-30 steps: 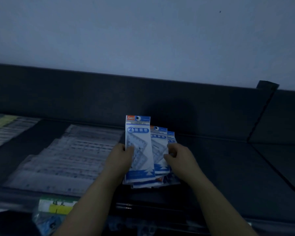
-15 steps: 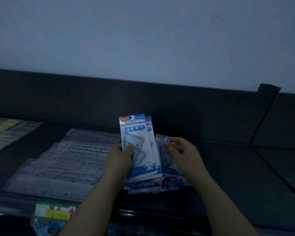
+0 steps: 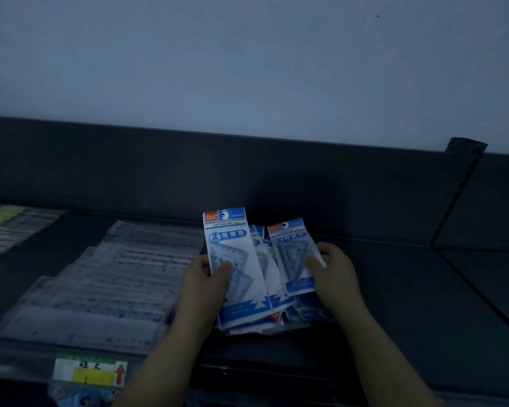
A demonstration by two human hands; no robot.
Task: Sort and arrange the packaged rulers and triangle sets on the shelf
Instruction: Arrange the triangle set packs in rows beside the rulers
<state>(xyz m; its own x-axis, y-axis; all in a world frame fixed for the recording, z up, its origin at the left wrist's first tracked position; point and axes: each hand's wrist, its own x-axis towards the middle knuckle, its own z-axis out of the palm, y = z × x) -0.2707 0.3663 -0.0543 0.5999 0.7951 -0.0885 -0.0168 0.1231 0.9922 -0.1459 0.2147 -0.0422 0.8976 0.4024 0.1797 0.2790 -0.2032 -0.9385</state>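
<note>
Clinging to the shelf's front lip, one white, green and yellow paper price label point(image 3: 90, 374) with a red arrow sits nearest, and blurred bluish packets point(image 3: 80, 396) show just below it. Two bare forearms reach in over the lip. The left hand point(image 3: 202, 286) grips a fanned bundle of blue-and-white triangle set packets point(image 3: 235, 259), thumb across the front one and fingers curled behind; at least three overlap, the front one hiding most of the rest. The right hand point(image 3: 334, 277) pinches a single matching packet point(image 3: 291, 254) upright just beside the bundle. Beneath both lies a loose heap of further packets point(image 3: 265, 324), too jumbled to count, on the dark grey shelf point(image 3: 409, 304). To the left, clear-sleeved long rulers point(image 3: 106, 283) lie in an overlapping stepped stack, with a second batch of rulers point(image 3: 3, 227) at the far left. Behind rise a dark back panel point(image 3: 130, 171) and a pale plain wall point(image 3: 247, 69).
</note>
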